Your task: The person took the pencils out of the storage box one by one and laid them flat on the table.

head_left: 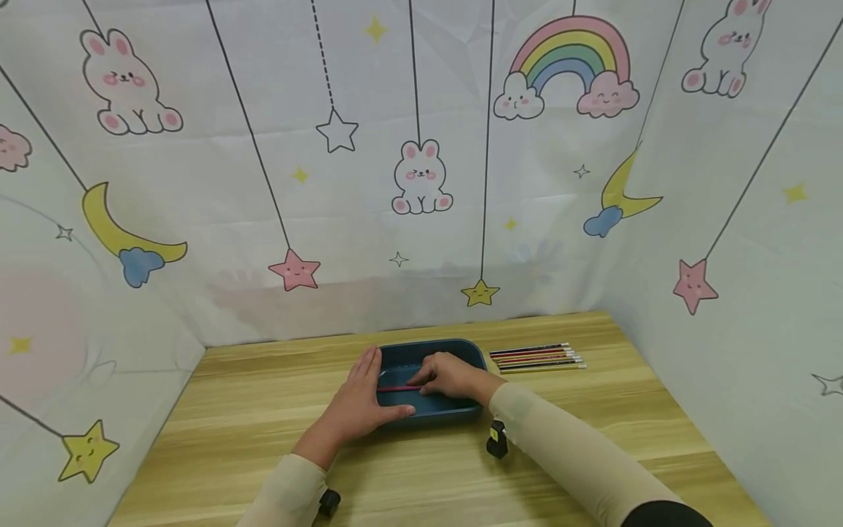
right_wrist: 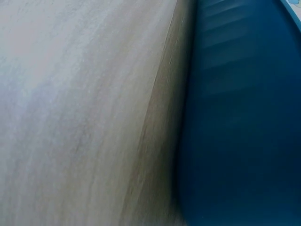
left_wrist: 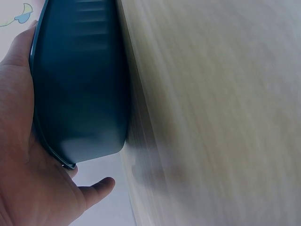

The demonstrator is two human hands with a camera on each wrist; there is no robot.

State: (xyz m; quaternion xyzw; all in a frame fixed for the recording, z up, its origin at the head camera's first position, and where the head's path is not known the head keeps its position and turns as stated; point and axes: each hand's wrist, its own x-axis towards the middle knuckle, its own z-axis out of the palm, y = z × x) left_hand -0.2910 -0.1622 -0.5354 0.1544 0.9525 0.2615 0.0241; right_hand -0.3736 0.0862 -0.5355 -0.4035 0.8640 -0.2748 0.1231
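A dark blue rectangular bin (head_left: 437, 418) stands on the table, its ribbed outer wall (left_wrist: 82, 94) filling much of the left wrist view. Over its left end lies my left hand (head_left: 356, 401), fingers straight along the rim and thumb stretched out across the front edge. Inside the bin my right hand (head_left: 451, 375) reaches down from the right and pinches a red pencil (head_left: 397, 389) near its right end. The pencil lies crosswise, close to the bin's floor. The right wrist view shows only the bin's outside (right_wrist: 240, 141) and the tabletop, with the hand itself out of sight.
Several pencils (head_left: 536, 357) with white-tipped ends lie side by side just right of the bin. The wood-grain table (head_left: 263, 410) meets a white cloth backdrop (head_left: 356, 219) printed with rabbits, stars and moons behind and at both sides.
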